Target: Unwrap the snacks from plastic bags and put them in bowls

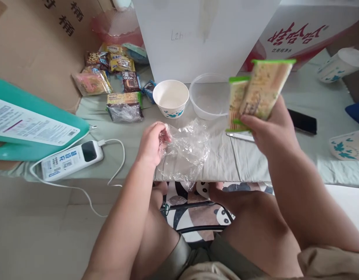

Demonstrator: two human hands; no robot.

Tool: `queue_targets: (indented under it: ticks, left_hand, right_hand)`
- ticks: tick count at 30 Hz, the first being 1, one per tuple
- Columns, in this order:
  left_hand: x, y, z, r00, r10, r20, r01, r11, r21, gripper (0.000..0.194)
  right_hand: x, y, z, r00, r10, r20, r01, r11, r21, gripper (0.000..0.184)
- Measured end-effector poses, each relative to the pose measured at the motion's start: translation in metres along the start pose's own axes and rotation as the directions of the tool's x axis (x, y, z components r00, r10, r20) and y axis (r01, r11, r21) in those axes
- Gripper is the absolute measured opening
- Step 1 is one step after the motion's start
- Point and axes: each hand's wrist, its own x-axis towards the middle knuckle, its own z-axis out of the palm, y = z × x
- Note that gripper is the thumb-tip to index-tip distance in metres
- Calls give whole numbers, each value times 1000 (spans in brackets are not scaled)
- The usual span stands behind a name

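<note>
My right hand is closed on two packets of crackers with green edges, raised above the right part of the cloth-covered table. My left hand grips a crumpled clear plastic bag by its left side, near the table's front edge. Behind the bag stand a white paper bowl with a blue leaf print and a round clear plastic tub. A flat silvery object lies under the raised packets, partly hidden.
Wrapped snacks are piled at the back left. A white power bank with a cable lies beside a green jug. A white box stands behind. On the right are a black phone and paper cups.
</note>
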Motion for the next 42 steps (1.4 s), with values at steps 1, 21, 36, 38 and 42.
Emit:
queue_targets:
  ticks: [1, 21, 36, 38, 42]
  left_hand:
    - [-1, -1, 0, 1000, 9, 29, -9, 1000, 20, 15]
    - [-10, 13, -2, 973, -149, 179, 130, 985, 114, 17]
    - [-8, 5, -5, 897, -170, 407, 78, 970, 232, 23]
    - [0, 3, -6, 958, -30, 284, -19, 985, 169, 24]
    - [7, 2, -7, 969, 26, 246, -31, 999, 19, 43]
  right_hand:
    - [20, -4, -1, 1000, -15, 0, 15, 992, -126, 60]
    - [64, -24, 24, 979, -64, 192, 145, 887, -438, 32]
    - [-65, 20, 42, 974, -100, 205, 143, 968, -206, 14]
    - [-68, 20, 34, 989, 82, 122, -65, 988, -142, 18]
    - [-66, 27, 28, 954, 296, -53, -289, 950, 121, 19]
